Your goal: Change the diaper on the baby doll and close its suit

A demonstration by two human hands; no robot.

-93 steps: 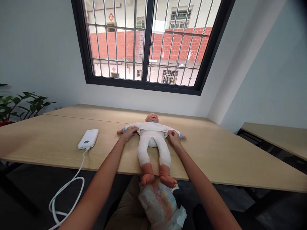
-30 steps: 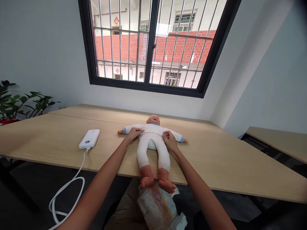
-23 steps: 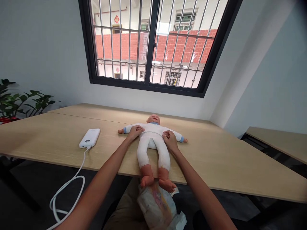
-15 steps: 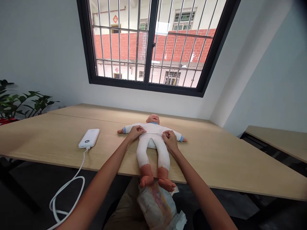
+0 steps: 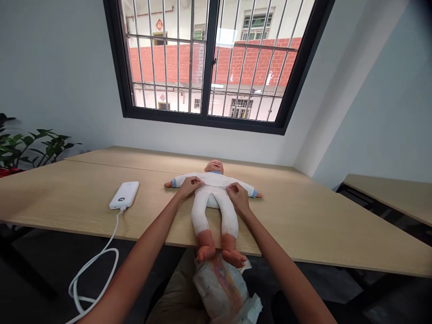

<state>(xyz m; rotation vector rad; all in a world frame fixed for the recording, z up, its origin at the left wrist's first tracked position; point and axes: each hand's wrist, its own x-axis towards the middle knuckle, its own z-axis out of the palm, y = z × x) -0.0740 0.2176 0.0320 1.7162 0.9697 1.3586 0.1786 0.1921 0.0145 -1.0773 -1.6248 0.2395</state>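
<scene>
A baby doll (image 5: pixel 214 198) in white clothes with blue cuffs lies on its back on the wooden table (image 5: pixel 303 225), arms spread, bare feet hanging over the near edge. My left hand (image 5: pixel 189 186) pinches the hem of the doll's white top at its left side. At the other side of the waist my right hand (image 5: pixel 238 198) grips the same hem with curled fingers. A folded diaper (image 5: pixel 224 288) with a coloured print lies on my lap, just under the doll's feet.
A white power bank (image 5: pixel 124 195) lies on the table left of the doll, its white cable (image 5: pixel 97 265) looping down off the near edge. A potted plant (image 5: pixel 30 148) stands at the far left. A second table (image 5: pixel 388 198) is at the right. A barred window fills the wall ahead.
Both hands have slid inward along the doll's waist, from its flanks to the hem of the top, and their fingers have curled onto the cloth. The doll has stayed in place.
</scene>
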